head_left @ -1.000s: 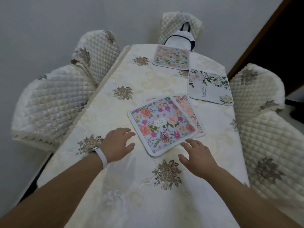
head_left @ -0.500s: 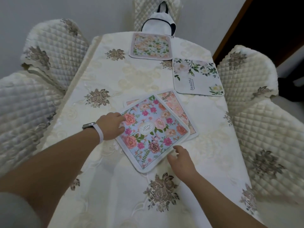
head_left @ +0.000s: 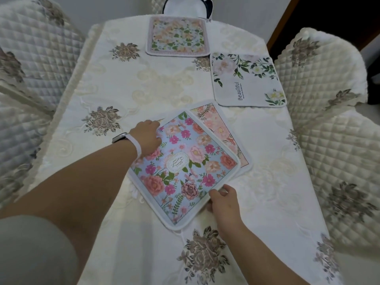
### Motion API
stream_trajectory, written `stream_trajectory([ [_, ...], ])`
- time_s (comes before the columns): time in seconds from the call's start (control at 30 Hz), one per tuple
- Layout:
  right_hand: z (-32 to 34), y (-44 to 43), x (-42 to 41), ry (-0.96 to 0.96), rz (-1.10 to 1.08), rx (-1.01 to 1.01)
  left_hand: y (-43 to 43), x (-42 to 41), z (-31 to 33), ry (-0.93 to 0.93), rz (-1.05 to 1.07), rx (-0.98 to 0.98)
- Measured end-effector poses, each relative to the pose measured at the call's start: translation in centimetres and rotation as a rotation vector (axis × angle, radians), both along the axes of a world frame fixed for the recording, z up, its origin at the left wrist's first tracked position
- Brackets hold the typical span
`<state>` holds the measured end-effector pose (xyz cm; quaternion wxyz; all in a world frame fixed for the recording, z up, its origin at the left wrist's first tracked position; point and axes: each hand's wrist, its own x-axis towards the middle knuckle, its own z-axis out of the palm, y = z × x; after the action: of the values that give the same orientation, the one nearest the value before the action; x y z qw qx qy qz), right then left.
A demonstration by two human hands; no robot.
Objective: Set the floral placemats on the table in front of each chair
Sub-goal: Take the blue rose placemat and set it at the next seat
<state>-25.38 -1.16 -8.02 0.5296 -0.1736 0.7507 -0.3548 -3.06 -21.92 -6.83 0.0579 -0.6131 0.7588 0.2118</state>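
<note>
blue floral placemat [head_left: 185, 169] lies turned like a diamond near the middle of the bench [head_left: 144, 79], overlapping a pink placemat [head_left: 218, 128] that shows from under its far right edge. the left hand [head_left: 147, 136], with a pale wristband [head_left: 136, 146] on the wrist, grips the mat's upper left edge with curled fingers. the right hand [head_left: 223, 199] pinches the lower right edge, thumb on top. a white placemat [head_left: 246, 83] printed with green leaves and the word "beautiful" lies at the right side, in front of a quilted chair [head_left: 320, 64]. a pastel placemat [head_left: 177, 36] lies at the far end. more quilted chairs [head_left: 35, 44] stand along the left side.
</note>
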Motion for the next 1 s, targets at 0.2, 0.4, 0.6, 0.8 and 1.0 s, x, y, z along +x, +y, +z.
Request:
stream_trajectory([
  [0.2,-0.5,-0.2,-0.1,0.020,0.033,0.005,-0.9,-1.2,-1.0,0.001,0.125,0.012],
  [0.4,-0.1,0.2,-0.9,0.058,0.070,0.002,1.1,-0.5,-0.9,0.203,0.235,0.019],
  [0.6,1.6,1.4,-1.9,0.100,0.082,-0.065,6.8,1.2,0.3,0.360,0.340,0.029],
  [0.8,4.9,3.9,-3.1,0.158,0.125,-0.107,14.1,2.0,3.8,0.612,0.420,-0.011],
  [1.0,9.7,6.9,-3.9,0.260,0.208,-0.195,20.8,2.9,8.4,0.817,0.504,-0.093],
])
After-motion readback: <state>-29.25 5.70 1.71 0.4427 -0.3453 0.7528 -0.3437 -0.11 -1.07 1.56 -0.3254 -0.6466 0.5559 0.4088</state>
